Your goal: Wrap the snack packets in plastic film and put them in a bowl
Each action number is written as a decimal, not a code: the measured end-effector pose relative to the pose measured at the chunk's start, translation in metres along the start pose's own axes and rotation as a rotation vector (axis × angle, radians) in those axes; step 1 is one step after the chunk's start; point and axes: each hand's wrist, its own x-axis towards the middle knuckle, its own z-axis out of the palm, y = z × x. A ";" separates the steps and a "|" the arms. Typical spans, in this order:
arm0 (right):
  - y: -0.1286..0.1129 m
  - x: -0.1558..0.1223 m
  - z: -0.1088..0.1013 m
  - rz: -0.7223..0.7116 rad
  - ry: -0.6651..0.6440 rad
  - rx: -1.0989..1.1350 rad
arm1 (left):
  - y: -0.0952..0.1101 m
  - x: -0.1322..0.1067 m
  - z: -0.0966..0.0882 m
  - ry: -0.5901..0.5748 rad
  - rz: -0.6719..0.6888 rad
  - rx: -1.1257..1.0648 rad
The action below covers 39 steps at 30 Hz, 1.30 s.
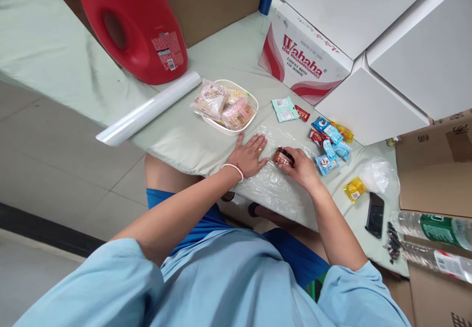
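My left hand (251,154) lies flat with fingers spread on a sheet of clear plastic film (273,182) spread over the table's near edge. My right hand (300,165) grips a small brown wrapped snack (283,157) and rests it on the same film. A white oval tray (248,123) holding pink and beige snack packets sits just beyond my left hand. A roll of clear film (147,110) lies to the left of the tray.
Blue, red and yellow candy packets (330,142) lie right of my hands. A red jug (136,22), a Wahaha carton (300,59), white boxes (368,105), a black phone (374,214), a crumpled bag (378,175) and plastic bottles (435,228) surround the table.
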 end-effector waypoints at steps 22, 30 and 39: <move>-0.021 -0.156 0.056 -0.014 0.195 0.148 | -0.016 -0.017 -0.022 0.010 0.070 -0.030; -0.012 -0.178 0.067 0.017 0.289 0.302 | -0.037 -0.083 -0.031 -0.256 0.439 -0.121; 0.012 -0.153 0.012 0.096 0.185 0.548 | -0.038 -0.074 -0.045 -0.287 0.274 -0.360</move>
